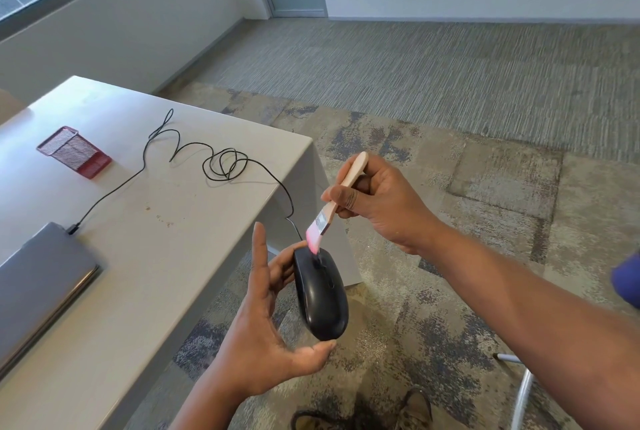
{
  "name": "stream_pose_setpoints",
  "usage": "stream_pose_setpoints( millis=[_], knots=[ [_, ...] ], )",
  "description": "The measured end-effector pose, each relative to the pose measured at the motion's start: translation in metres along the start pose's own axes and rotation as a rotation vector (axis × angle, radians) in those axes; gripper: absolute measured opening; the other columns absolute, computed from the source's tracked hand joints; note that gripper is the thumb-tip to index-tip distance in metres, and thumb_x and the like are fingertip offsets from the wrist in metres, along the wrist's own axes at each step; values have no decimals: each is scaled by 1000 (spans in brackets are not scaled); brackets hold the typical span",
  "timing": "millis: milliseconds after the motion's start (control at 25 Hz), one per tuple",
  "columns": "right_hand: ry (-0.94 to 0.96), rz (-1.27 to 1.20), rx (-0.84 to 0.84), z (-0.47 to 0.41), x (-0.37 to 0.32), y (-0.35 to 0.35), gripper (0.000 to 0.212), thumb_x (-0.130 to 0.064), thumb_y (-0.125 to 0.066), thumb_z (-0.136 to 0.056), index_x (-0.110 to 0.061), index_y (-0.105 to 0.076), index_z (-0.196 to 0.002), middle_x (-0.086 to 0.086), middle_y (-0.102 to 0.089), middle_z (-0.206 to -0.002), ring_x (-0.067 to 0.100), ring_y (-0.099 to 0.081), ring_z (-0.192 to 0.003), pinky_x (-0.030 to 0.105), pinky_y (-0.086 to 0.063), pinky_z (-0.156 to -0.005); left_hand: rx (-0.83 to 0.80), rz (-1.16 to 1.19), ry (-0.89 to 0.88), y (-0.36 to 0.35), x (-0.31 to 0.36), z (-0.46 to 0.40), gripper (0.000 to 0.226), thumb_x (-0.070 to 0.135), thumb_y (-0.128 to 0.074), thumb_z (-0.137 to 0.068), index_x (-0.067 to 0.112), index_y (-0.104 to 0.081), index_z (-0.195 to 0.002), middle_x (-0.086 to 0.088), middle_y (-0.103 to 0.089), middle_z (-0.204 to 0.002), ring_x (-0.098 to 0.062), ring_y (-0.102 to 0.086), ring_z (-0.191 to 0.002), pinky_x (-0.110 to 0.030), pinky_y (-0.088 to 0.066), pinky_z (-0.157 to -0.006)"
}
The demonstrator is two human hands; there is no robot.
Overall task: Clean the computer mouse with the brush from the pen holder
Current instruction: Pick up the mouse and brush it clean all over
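Note:
My left hand (266, 322) holds a black wired computer mouse (320, 294) off the table's right edge, thumb under its rear end and fingers behind its front, index finger raised. My right hand (377, 201) grips the wooden handle of a small brush (341, 197) with pink bristles. The bristle tips touch the mouse's front, at the scroll wheel. A red mesh pen holder (74, 152) lies on its side on the grey table (166, 256), far left.
The mouse's black cable (221, 163) loops across the table and plugs into a closed grey laptop (38, 284) at the near left. Carpeted floor lies below my hands. A chair's metal leg (523, 391) and my shoes (412, 409) are at the bottom.

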State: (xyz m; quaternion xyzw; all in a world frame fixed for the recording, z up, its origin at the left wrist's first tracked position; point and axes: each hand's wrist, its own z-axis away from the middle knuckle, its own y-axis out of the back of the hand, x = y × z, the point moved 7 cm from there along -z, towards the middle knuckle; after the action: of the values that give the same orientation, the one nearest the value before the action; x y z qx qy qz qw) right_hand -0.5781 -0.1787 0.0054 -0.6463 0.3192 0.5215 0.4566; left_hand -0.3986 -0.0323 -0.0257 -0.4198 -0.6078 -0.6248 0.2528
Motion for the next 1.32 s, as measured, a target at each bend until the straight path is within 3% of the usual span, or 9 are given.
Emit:
stream_pose_setpoints(
  millis=[120,320,480,640,800,1040,1320],
  knots=[
    [21,-13,58,0,3,4,18,-9,-75,-87,-12,-60,-97,39,-67,-104,27,-70,-85,27,-57,-69,8,17,1,2,1,0,158,18,-100,-68,36,22,-167,2,-48,-164,-23,-46,-154,-50,-26,-131],
    [-38,-137,5,1,3,4,24,-23,-74,-82,-11,-59,-96,16,-77,-85,24,-68,-71,31,-56,-65,5,30,6,1,2,0,156,17,-98,-69,37,23,-166,6,-48,-164,-21,-44,-156,-48,-25,-131],
    [-73,-93,-11,3,10,1,30,-23,-76,-79,-10,-58,-99,20,-77,-89,21,-70,-73,30,-57,-67,-10,25,11,0,1,2,161,7,-101,-68,39,22,-166,7,-47,-164,-21,-43,-156,-46,-24,-131],
    [-32,-12,65,2,14,4,34,-22,-78,-80,-4,-58,-101,41,-66,-101,32,-69,-84,28,-58,-68,-21,32,18,-1,-1,3,161,6,-101,-67,40,22,-166,10,-48,-163,-19,-43,-156,-42,-24,-132],
    [-25,-123,81,3,9,4,32,-26,-76,-80,-7,-58,-98,22,-75,-88,23,-70,-72,28,-57,-64,-19,41,31,-1,-1,3,159,11,-100,-68,42,22,-165,13,-49,-162,-17,-43,-156,-35,-24,-132],
    [-57,-88,71,6,14,-12,25,-17,-78,-86,-9,-55,-92,20,-74,-81,20,-69,-61,27,-55,-56,-16,47,36,-2,3,2,159,17,-100,-68,44,23,-164,20,-47,-163,-12,-40,-157,-36,-22,-132],
    [57,143,200,3,5,7,37,-17,-80,-87,3,-49,-86,16,-72,-65,19,-66,-53,31,-52,-49,9,38,37,0,1,-1,155,16,-98,-70,39,22,-166,9,-48,-164,-19,-44,-155,-50,-24,-131]
  ],
)
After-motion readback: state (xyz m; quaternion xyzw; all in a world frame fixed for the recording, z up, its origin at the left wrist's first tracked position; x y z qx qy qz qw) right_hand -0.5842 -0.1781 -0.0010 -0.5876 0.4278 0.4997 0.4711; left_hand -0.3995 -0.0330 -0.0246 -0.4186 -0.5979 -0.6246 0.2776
